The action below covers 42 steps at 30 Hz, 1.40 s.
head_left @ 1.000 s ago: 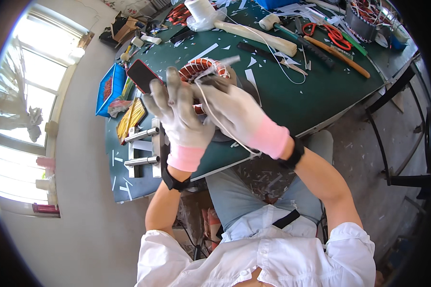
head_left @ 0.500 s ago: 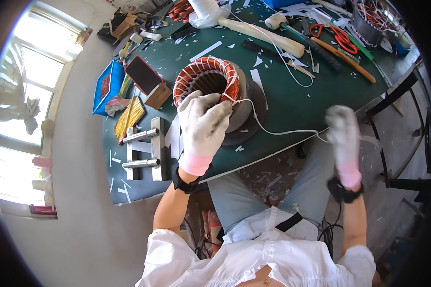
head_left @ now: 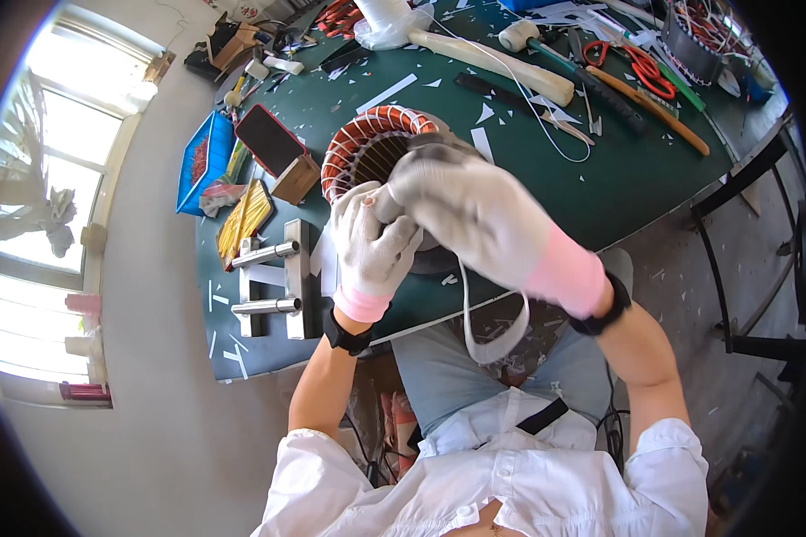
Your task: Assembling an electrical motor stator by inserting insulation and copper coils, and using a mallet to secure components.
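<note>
On the bench point(head_left: 618, 197), the left hand point(head_left: 372, 255) is at the near side of a wound coil ring point(head_left: 342, 143), the right hand point(head_left: 484, 204) just to its right. Left of the left hand lies a frame point(head_left: 296, 282); beyond that, a phone point(head_left: 270, 141) leans at a block point(head_left: 295, 182), a tray point(head_left: 186, 199) farther left. Well ahead of the right hand lies a mallet point(head_left: 519, 36), with scissors point(head_left: 651, 76) to the mallet's right.

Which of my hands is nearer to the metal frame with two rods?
Left. The left hand is just to the right of the metal frame, not touching it; the right hand is farther to the right, beyond the left hand.
</note>
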Tool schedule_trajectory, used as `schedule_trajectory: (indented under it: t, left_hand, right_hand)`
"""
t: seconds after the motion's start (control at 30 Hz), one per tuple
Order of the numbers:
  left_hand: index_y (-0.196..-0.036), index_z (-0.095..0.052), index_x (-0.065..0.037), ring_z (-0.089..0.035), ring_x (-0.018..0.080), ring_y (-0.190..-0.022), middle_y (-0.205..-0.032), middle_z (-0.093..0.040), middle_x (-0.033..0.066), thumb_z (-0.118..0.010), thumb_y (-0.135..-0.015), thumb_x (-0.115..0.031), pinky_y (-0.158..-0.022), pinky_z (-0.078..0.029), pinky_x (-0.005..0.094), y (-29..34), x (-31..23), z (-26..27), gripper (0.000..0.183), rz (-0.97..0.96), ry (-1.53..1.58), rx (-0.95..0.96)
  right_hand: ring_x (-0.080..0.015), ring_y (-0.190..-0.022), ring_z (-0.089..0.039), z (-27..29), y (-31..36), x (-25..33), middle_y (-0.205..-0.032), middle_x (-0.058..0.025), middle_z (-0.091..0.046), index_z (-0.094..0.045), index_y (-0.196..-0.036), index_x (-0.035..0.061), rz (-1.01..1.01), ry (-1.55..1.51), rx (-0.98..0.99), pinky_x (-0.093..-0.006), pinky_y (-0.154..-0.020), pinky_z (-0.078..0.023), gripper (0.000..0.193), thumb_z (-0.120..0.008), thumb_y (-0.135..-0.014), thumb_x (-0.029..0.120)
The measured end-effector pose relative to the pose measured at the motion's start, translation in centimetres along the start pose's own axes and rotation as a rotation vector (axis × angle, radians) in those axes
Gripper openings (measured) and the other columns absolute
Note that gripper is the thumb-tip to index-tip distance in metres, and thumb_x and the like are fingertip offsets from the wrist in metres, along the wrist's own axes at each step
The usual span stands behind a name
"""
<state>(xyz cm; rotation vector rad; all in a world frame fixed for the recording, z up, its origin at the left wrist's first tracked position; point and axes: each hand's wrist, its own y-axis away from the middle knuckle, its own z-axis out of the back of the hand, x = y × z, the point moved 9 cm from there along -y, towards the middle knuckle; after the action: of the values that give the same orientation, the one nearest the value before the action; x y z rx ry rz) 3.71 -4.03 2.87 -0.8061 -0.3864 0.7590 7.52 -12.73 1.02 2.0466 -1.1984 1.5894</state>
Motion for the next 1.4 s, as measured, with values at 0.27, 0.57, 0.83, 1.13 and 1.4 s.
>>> schedule_trajectory:
  t: [0.27, 0.57, 0.83, 1.13, 1.4]
  left_hand:
    - [-0.080, -0.060, -0.012, -0.060, 0.0263, -0.081, -0.101, -0.063, 0.0071, -0.075, -0.054, -0.002, -0.075, -0.045, 0.0389, -0.9, 0.3, 0.1, 0.032, -0.029, -0.001, -0.011]
    - [-0.080, -0.063, -0.014, -0.060, 0.0239, -0.078, -0.096, -0.064, 0.0055, -0.072, -0.050, -0.002, -0.074, -0.045, 0.0360, -1.3, -0.4, -0.2, 0.034, -0.035, 0.038, 0.027]
    - [-0.098, -0.059, -0.004, -0.055, 0.0265, -0.077, -0.083, -0.058, 0.0089, -0.073, -0.068, -0.016, -0.074, -0.040, 0.0390, -1.9, 1.7, -1.4, 0.036, 0.228, -0.015, 0.230]
    - [-0.086, -0.062, -0.005, -0.054, 0.0272, -0.079, -0.078, -0.058, 0.0071, -0.070, -0.068, -0.012, -0.076, -0.040, 0.0380, -3.0, 1.5, -0.9, 0.020, 0.169, -0.010, 0.217]
    - [-0.083, -0.061, -0.008, -0.056, 0.0252, -0.067, -0.059, -0.052, 0.0059, -0.068, -0.070, -0.014, -0.070, -0.044, 0.0375, -3.5, 2.4, -1.6, 0.016, 0.237, 0.103, 0.301]
  right_hand:
    - [-0.0068, -0.066, -0.050, 1.9, 2.5, 1.6, -0.080, 0.0029, -0.057, -0.059, -0.098, 0.0063, 0.382, 0.214, -0.096, -0.0225, -0.062, -0.042, 0.021, -0.048, -0.099, 0.024]
    - [-0.0001, -0.049, -0.037, 3.7, 4.5, -3.4, -0.066, 0.0030, -0.046, -0.055, -0.094, 0.0057, 0.289, 0.190, -0.304, -0.0147, -0.040, -0.025, 0.022, -0.047, -0.098, 0.026]
    - [0.0018, -0.048, -0.029, 6.3, -3.3, 0.9, -0.068, 0.0070, -0.048, -0.061, -0.095, 0.0070, -0.041, 0.054, -0.132, -0.0152, -0.041, -0.020, 0.023, -0.048, -0.097, 0.026]
    - [-0.0339, -0.075, -0.061, 4.0, 7.0, 3.0, -0.097, -0.0159, -0.061, -0.062, -0.112, 0.0098, 0.460, 1.025, -0.565, -0.0395, -0.068, -0.051, 0.032, -0.058, -0.082, -0.001]
    - [-0.0345, -0.066, -0.062, -0.4, 2.2, -0.4, -0.094, -0.0119, -0.060, -0.042, -0.132, 0.0184, 0.541, 1.240, -0.592, -0.0416, -0.059, -0.052, 0.061, -0.059, -0.076, 0.000]
